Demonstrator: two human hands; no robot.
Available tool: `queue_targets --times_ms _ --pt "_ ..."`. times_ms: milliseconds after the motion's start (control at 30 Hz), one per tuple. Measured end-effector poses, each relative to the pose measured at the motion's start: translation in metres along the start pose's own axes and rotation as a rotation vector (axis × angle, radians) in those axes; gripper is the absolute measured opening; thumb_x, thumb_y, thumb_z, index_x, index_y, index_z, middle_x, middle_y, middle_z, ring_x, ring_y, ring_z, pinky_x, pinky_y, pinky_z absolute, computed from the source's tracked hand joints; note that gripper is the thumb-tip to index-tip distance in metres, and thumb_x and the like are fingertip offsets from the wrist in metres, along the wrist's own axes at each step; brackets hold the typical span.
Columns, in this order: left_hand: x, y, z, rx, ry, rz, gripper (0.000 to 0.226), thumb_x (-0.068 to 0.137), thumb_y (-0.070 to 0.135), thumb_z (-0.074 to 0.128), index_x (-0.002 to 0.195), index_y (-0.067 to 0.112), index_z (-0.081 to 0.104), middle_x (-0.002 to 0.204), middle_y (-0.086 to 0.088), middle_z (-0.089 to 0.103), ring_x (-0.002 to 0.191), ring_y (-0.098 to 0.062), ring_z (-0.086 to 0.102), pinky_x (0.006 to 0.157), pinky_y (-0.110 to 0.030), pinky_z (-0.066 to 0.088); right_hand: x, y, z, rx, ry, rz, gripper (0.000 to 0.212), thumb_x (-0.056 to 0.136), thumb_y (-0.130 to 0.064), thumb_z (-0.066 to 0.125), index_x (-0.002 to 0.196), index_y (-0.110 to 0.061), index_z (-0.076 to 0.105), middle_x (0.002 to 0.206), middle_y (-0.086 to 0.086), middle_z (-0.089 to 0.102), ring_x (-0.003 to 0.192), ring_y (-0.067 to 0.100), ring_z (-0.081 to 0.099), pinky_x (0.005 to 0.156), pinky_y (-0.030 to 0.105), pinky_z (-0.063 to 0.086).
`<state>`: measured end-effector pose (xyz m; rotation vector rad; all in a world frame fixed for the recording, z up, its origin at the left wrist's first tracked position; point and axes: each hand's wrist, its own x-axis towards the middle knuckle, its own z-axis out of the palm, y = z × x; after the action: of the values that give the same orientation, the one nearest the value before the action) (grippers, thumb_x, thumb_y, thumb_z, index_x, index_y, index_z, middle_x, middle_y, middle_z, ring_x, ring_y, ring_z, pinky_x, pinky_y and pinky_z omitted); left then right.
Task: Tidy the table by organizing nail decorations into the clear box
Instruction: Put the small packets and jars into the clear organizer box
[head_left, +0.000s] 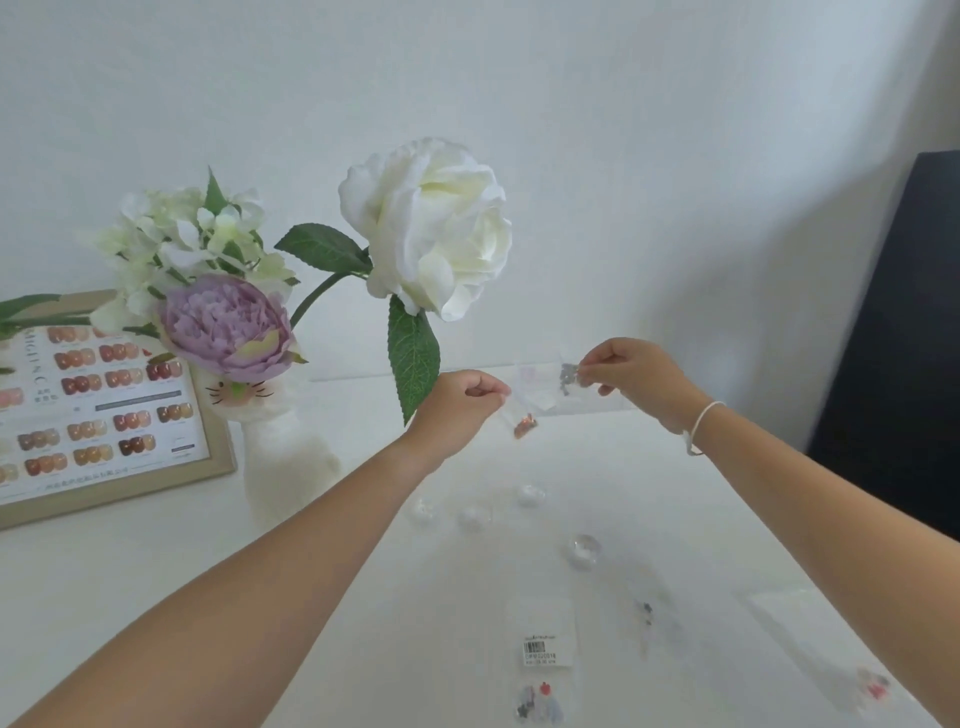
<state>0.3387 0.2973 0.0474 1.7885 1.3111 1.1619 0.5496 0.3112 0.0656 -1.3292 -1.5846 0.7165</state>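
My left hand pinches a small clear bag with reddish decorations hanging from it. My right hand pinches another small clear bag with silver decorations. Both bags hang over the clear box, which stands at the far side of the white table and is hard to make out. Near the front edge lie a barcoded bag with red and grey decorations, a clear bag with dark bits and a bag with red pieces.
A white cat-faced vase with white and purple flowers stands at the left, a leaf close to my left hand. A framed nail colour chart leans behind it. Small clear round pots lie mid-table. A black chair is at right.
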Motion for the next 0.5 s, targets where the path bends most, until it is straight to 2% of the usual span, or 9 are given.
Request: queue_targets --times_ms 67,167,267,333,433,500 --pt "0.021 0.001 0.007 -0.004 0.036 0.019 0.01 0.085 0.012 0.059 0.085 0.016 0.068 0.07 0.015 0.057 0.062 0.004 0.049 0.054 -0.009 0.039 0.018 0.006 -0.006 -0.013 0.083 0.007 0.016 0.074 -0.005 0.064 0.064 -0.017 0.06 0.066 -0.001 0.063 0.062 0.016 0.052 0.066 0.025 0.045" --pt "0.051 0.0 0.016 0.009 0.083 0.033 0.011 0.085 0.013 0.058 0.086 0.015 0.069 0.07 0.014 0.057 0.064 0.001 0.049 0.054 -0.01 0.039 0.044 0.013 -0.01 -0.037 0.18 0.005 0.016 0.071 -0.007 0.062 0.062 -0.019 0.06 0.066 -0.001 0.063 0.063 0.014 0.05 0.067 0.029 0.044" --pt "0.076 -0.003 0.022 0.024 0.114 0.06 0.012 0.085 0.013 0.057 0.082 0.02 0.067 0.074 0.015 0.059 0.07 0.002 0.052 0.052 0.002 0.036 0.068 0.019 -0.003 -0.082 0.229 -0.023 0.018 0.071 -0.009 0.061 0.06 -0.023 0.059 0.066 -0.004 0.064 0.062 0.01 0.051 0.056 0.015 0.041" --pt "0.09 -0.006 0.024 0.052 0.129 0.078 0.013 0.085 0.013 0.057 0.082 0.02 0.067 0.076 0.014 0.06 0.073 0.0 0.053 0.053 0.004 0.035 0.082 0.023 0.005 -0.131 0.23 -0.035 0.019 0.072 -0.011 0.06 0.059 -0.024 0.058 0.068 -0.002 0.066 0.064 0.01 0.052 0.049 0.012 0.038" --pt "0.11 -0.008 0.024 0.086 0.152 0.101 0.014 0.085 0.013 0.056 0.086 0.017 0.07 0.084 0.007 0.063 0.079 -0.006 0.054 0.055 0.005 0.036 0.098 0.031 0.018 -0.213 0.192 -0.029 0.018 0.073 -0.012 0.059 0.061 -0.025 0.059 0.074 0.0 0.067 0.073 0.015 0.058 0.059 0.022 0.042" --pt "0.12 -0.009 0.025 0.102 0.156 0.118 0.015 0.086 0.013 0.056 0.089 0.015 0.07 0.086 0.006 0.062 0.082 -0.008 0.054 0.058 0.003 0.037 0.105 0.037 0.024 -0.259 0.162 -0.02 0.02 0.074 -0.011 0.058 0.061 -0.026 0.059 0.075 -0.002 0.068 0.081 0.018 0.061 0.071 0.03 0.046"
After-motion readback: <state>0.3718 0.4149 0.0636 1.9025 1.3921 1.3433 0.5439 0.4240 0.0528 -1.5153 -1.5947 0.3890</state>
